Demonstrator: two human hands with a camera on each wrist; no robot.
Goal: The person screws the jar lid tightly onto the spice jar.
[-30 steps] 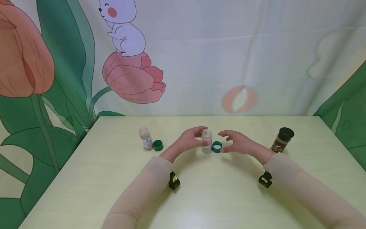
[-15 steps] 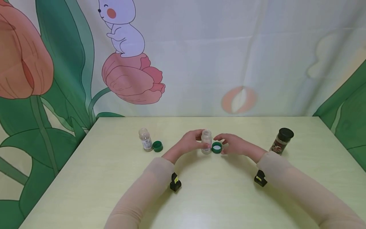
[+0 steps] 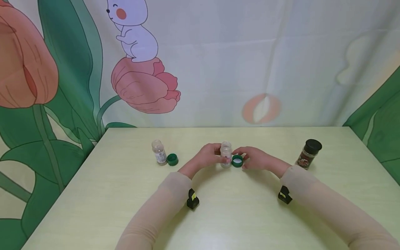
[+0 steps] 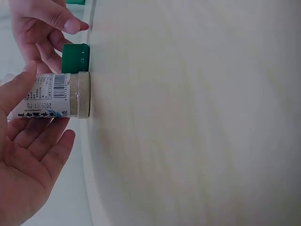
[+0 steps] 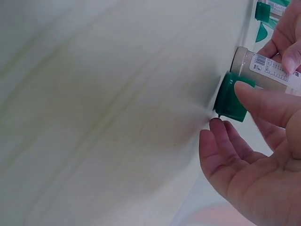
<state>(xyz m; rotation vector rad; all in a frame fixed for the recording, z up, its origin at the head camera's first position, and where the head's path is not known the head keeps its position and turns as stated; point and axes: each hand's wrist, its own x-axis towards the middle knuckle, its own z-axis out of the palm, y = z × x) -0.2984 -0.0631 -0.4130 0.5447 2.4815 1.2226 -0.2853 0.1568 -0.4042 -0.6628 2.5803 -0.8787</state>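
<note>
My left hand (image 3: 208, 155) grips an uncapped clear jar (image 3: 226, 150) that stands upright, thumb on the near side. In the left wrist view the left hand (image 4: 28, 174) has its thumb and fingers around the labelled jar (image 4: 56, 96). Just right of the jar, a green cap (image 3: 237, 165) lies with its white inside up. The right hand (image 3: 257, 159) is spread around that cap. In the right wrist view the right hand (image 5: 263, 155) has its thumb in front of the green cap (image 5: 231, 97), other fingers beside its edge; no firm pinch shows.
On the light table (image 3: 218, 215), a second clear jar (image 3: 159, 153) stands at the left with another green cap (image 3: 172, 159) beside it. A dark-lidded jar (image 3: 308, 152) stands at the right, behind the right forearm. A printed cloth (image 3: 212, 69) hangs at the back.
The right hand has moved left and its fingers have come closer around the cap beside the jar. My left hand has kept hold of its jar, with little movement.
</note>
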